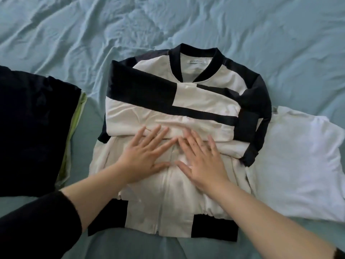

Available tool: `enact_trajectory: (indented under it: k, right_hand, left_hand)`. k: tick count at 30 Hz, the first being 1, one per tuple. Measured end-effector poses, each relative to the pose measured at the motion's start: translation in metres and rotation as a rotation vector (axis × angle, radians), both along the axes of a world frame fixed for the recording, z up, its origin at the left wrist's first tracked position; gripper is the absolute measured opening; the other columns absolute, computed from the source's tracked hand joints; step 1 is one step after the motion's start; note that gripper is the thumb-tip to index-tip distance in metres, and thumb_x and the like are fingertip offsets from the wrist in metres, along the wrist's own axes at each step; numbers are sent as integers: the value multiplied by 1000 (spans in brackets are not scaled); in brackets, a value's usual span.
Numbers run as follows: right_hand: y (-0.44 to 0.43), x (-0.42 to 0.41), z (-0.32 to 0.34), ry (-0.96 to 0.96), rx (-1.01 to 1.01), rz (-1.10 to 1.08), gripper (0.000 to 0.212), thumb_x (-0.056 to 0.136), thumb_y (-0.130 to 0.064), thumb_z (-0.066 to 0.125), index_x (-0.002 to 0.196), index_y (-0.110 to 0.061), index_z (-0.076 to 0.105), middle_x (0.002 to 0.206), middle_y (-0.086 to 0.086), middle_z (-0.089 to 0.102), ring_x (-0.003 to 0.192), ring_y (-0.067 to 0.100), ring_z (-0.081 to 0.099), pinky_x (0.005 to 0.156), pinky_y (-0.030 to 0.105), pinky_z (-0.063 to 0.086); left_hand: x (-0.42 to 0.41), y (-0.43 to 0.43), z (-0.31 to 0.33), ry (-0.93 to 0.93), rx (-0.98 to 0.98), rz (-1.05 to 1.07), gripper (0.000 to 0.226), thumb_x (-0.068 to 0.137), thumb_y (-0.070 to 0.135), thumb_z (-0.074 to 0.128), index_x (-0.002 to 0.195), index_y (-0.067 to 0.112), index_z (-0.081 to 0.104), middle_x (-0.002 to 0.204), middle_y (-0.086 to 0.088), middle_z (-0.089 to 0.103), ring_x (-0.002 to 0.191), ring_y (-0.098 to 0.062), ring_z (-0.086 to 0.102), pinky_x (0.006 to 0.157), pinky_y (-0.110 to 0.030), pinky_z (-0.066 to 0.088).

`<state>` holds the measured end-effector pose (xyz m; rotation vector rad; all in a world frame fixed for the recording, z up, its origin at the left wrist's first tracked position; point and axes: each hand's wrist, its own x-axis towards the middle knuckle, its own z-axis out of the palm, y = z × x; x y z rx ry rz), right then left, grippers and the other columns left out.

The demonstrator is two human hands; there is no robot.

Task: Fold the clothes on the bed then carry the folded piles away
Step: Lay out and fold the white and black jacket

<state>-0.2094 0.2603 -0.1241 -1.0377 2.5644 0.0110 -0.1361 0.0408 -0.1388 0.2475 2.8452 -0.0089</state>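
On the middle of the wrinkled blue-sheeted bed (pixel 74 43) lay a cream-and-navy zip-front bomber jacket (pixel 179 139), both sleeves folded across its chest. The left hand (pixel 147 157) and right hand (pixel 201 161) pressed flat on it, fingers spread. A folded dark pile (pixel 35 131) lay toward the left edge, a white garment (pixel 298 165) toward the right.
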Motion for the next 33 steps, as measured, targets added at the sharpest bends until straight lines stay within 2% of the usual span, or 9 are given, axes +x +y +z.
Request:
enact_trajectory:
  k: [6,12,16,18,20,22,26,30,33]
  right_hand:
    - [37,6,-8,7,188,-146,71,91,-64,-6,153,-32,2,155,-1,-31,141,14,-32,114,44,-24]
    - [62,75,1,-192,98,54,68,90,-71,6,149,-41,-11,162,-7,-7,145,8,-17,118,37,-13]
    - [80,79,-3,-209,182,-153,67,91,-68,6,140,-42,-32,150,-14,-37,138,5,-33,116,34,-21]
    - [70,92,12,-310,35,-246,64,96,-60,24,148,-42,-10,155,-17,-22,144,4,-20,119,35,-12]
    - [76,105,31,-308,-243,-499,49,97,-42,47,144,-31,39,154,-13,27,143,10,26,119,41,21]
    - [92,117,43,-178,-465,-850,23,92,-24,59,115,-21,62,114,-5,60,104,15,58,94,45,49]
    - [120,138,47,-371,-608,-1426,41,87,-7,66,125,-14,49,111,8,57,102,25,57,89,33,44]
    - [121,141,29,-750,-669,-1598,50,84,2,67,130,-6,49,125,10,60,115,23,56,90,31,41]
    - [121,130,17,-800,-632,-1623,41,84,-1,68,123,-6,56,116,10,64,98,21,61,68,25,41]
  left_hand:
    - [35,-26,0,-154,-48,230,69,88,72,-2,144,40,-27,155,-3,-32,141,-19,-32,113,-46,-21]
    - [116,-13,9,-197,41,52,75,88,74,17,152,38,0,161,-3,11,148,-15,-4,118,-45,-6]
    - [119,-24,11,-240,16,194,81,80,81,9,143,44,-27,157,5,-26,139,-12,-35,110,-34,-29]
    - [122,-20,22,-210,67,226,81,81,81,9,142,45,-28,154,7,-33,137,-11,-37,111,-37,-28]
    - [134,-21,38,-165,138,337,85,82,80,20,144,43,-25,154,6,-33,141,-12,-31,115,-39,-21]
    - [147,-24,51,-173,256,595,100,81,71,45,145,40,-25,155,5,-31,145,-17,-22,117,-43,-9]
    - [159,-29,57,-346,859,1411,99,79,17,73,151,23,6,153,-10,23,136,-32,33,111,-49,32]
    - [166,-29,56,-449,1090,1659,55,84,5,66,134,6,42,119,-16,59,99,-30,60,91,-43,50]
    - [170,-23,53,-376,1236,1769,45,90,3,60,133,2,48,118,-16,61,93,-26,61,87,-36,47]
